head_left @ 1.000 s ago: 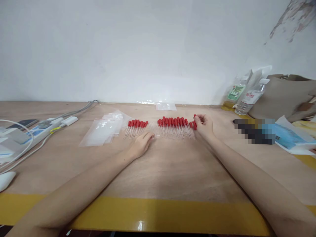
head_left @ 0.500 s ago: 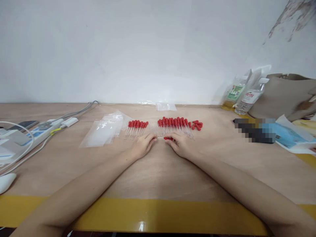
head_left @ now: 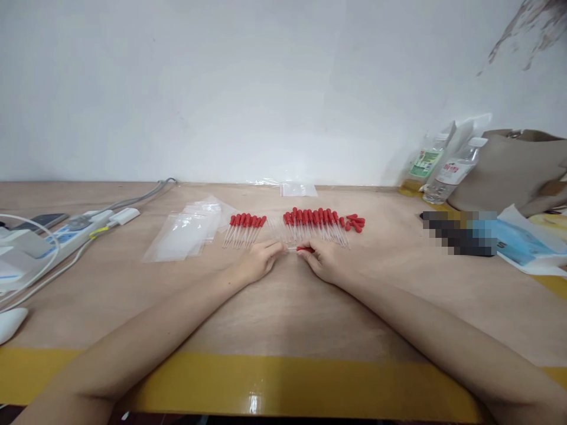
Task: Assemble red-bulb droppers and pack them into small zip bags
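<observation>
My left hand [head_left: 259, 261] and my right hand [head_left: 324, 261] meet at the middle of the wooden table [head_left: 283, 307]. The left pinches a clear glass tube [head_left: 290, 248] and the right pinches a red rubber bulb [head_left: 305, 249] at the tube's end. Just beyond the hands lies a long row of red-capped glass droppers [head_left: 314, 225]. A shorter row of droppers [head_left: 245, 230] lies to its left. A few loose red bulbs [head_left: 355, 224] sit at the long row's right end.
Clear plastic bags [head_left: 188, 231] lie left of the droppers, another small bag [head_left: 298, 189] by the wall. A power strip with cables [head_left: 75, 233] and a white mouse [head_left: 11, 323] are at the left. Bottles [head_left: 443, 168], a beige bag [head_left: 509, 171] and papers [head_left: 527, 245] stand at the right.
My right hand left the loose bulbs at the far right with one red bulb and came to the middle beside my left hand. Since then both hands have barely moved.
</observation>
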The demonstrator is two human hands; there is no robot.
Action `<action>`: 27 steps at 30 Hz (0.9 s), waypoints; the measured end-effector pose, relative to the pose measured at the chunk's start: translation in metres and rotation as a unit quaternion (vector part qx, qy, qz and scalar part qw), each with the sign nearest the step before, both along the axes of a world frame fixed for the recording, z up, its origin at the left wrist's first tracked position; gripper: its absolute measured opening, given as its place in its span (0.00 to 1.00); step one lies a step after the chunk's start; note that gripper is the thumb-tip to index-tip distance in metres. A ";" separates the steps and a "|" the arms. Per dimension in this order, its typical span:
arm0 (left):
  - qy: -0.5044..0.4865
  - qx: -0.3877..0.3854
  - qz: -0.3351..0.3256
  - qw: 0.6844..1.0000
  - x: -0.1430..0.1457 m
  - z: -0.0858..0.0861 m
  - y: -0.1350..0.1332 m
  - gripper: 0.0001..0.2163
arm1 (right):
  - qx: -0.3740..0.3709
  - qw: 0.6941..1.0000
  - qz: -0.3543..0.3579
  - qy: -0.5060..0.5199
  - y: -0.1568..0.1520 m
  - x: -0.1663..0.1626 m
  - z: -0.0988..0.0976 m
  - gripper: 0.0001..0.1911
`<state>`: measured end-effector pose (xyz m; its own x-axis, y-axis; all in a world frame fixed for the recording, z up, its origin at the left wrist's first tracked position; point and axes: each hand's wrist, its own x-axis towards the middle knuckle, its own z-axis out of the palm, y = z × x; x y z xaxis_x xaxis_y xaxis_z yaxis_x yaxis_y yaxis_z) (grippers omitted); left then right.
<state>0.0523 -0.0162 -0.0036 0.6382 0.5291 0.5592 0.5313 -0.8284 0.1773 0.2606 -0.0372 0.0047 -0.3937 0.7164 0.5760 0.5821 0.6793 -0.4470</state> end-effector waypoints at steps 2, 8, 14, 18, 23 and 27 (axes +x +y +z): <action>-0.002 0.005 -0.006 1.000 -0.001 -0.001 0.001 0.10 | 0.001 1.000 -0.001 -0.008 0.000 0.000 0.000 0.07; 0.022 0.020 -0.015 0.999 -0.003 -0.003 0.001 0.11 | 0.018 0.999 0.039 -0.024 0.000 0.001 0.000 0.06; 0.018 0.025 -0.003 1.000 0.002 -0.001 -0.003 0.11 | 0.024 0.999 0.034 -0.035 -0.001 -0.002 0.001 0.07; 0.022 0.030 0.011 0.999 0.005 0.001 -0.006 0.11 | 0.025 0.998 0.051 -0.030 0.006 -0.005 -0.006 0.07; 0.030 0.037 0.014 0.999 0.007 0.005 -0.009 0.12 | 0.015 0.998 0.059 -0.033 0.012 -0.007 -0.011 0.06; 0.024 0.037 0.024 0.999 0.010 0.004 -0.009 0.11 | 0.005 0.998 0.055 -0.031 0.012 -0.008 -0.008 0.06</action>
